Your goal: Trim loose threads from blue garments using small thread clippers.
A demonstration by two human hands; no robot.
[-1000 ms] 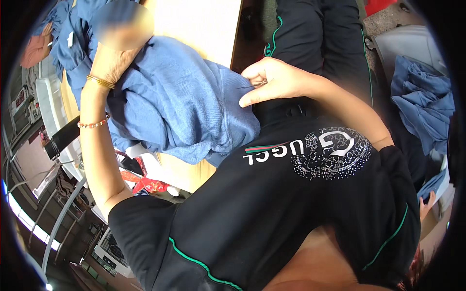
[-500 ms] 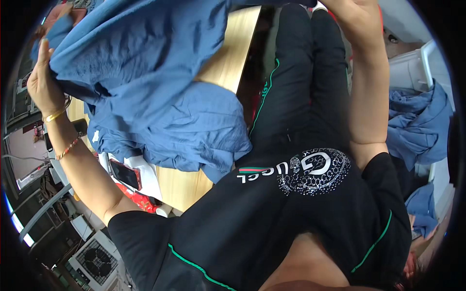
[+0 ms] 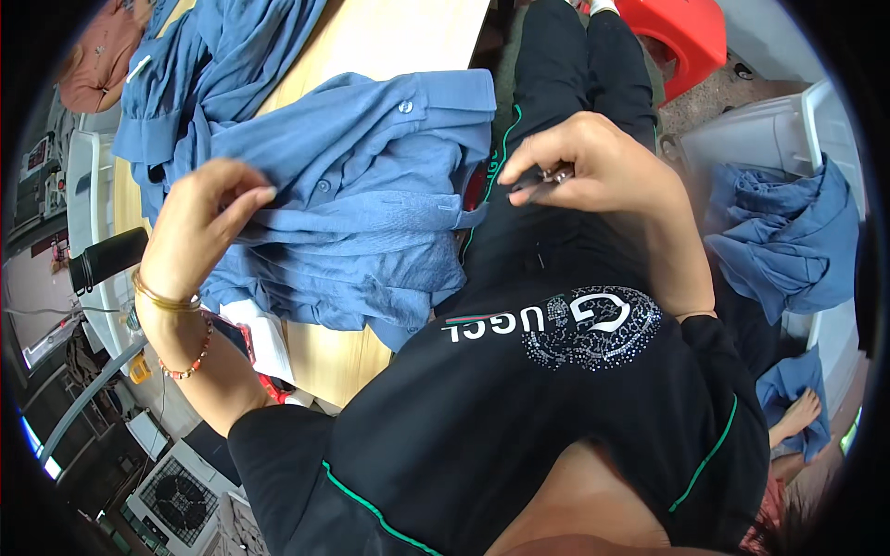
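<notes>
A blue button-up shirt (image 3: 371,218) lies bunched on the wooden table, its buttons and a buttonhole band showing. Over its left part is my left hand (image 3: 199,222), the fingers curled in toward the thumb and slightly blurred. Whatever may be pinched there cannot be made out. To the right of the shirt, above my legs, my right hand (image 3: 603,171) is closed around small dark thread snips (image 3: 549,174), mostly covered by the fingers.
More blue garments (image 3: 218,65) lie at the far left of the table (image 3: 338,361). A white bin (image 3: 816,120) with blue cloth (image 3: 788,232) stands at right, near a red stool (image 3: 681,42). A dark cylinder (image 3: 107,259) is at left. Other people are at far left and lower right.
The raised blue cloth has come down onto the table. Both hands have drawn in toward the middle, the right one from the upper edge, and the thread snips now show in it.
</notes>
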